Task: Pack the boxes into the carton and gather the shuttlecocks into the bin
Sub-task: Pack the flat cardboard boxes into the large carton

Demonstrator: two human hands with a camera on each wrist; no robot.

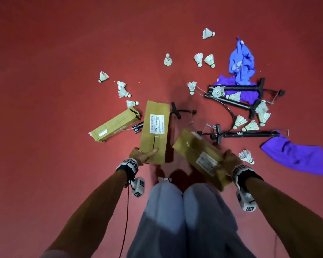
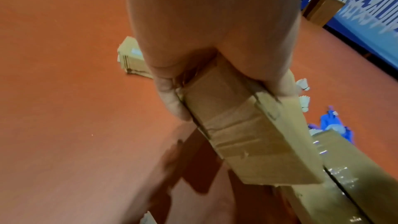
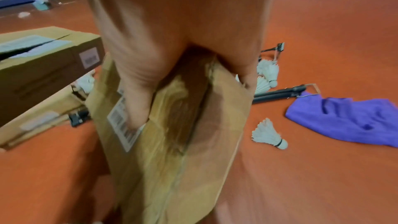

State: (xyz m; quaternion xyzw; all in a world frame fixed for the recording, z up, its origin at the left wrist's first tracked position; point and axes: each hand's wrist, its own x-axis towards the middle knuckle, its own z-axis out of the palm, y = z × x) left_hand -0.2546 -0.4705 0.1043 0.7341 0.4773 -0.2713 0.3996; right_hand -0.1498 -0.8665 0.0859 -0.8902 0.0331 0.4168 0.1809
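My left hand point(image 1: 145, 154) grips the near end of a long brown labelled box point(image 1: 155, 129) held above the red floor; the same box point(image 2: 247, 134) fills the left wrist view under my left hand point(image 2: 215, 77). My right hand point(image 1: 229, 159) grips another long brown box point(image 1: 199, 155), tilted, seen close as the box point(image 3: 172, 142) in my right hand point(image 3: 176, 60). A third box point(image 1: 114, 124) lies on the floor at the left. Several white shuttlecocks lie scattered, one shuttlecock point(image 1: 246, 156) just right of my right hand. No carton or bin shows in the head view.
Black hand pumps point(image 1: 242, 134) and purple cloths point(image 1: 295, 157) lie to the right among the shuttlecocks. My knees in grey trousers point(image 1: 185, 211) are below the boxes. A blue banner point(image 2: 366, 14) and a cardboard carton point(image 2: 320, 11) stand far off.
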